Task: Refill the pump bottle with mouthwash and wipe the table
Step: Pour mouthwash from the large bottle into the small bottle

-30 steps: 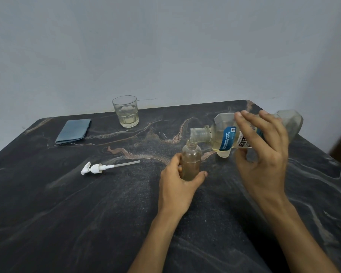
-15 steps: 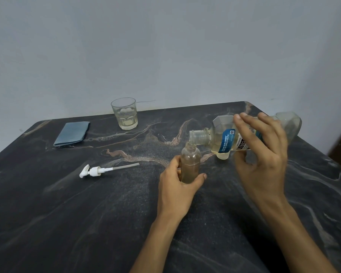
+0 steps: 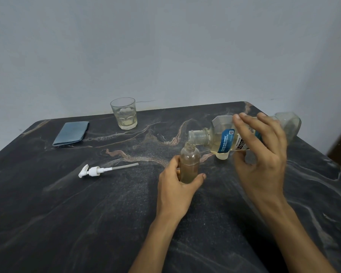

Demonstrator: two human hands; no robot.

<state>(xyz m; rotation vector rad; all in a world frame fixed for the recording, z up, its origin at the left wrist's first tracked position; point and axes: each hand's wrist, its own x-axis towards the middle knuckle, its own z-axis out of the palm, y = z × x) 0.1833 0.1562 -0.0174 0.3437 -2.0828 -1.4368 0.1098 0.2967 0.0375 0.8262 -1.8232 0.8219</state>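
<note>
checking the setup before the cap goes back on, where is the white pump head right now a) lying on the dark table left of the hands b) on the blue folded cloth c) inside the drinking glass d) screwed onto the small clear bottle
a, the white plastic pump head with its dip tube lies flat on the dark marbled table, left of the left hand, while the small clear bottle stands with its neck open.

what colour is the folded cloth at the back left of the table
Blue-grey, plain; the folded cloth shows in the head view.
</note>
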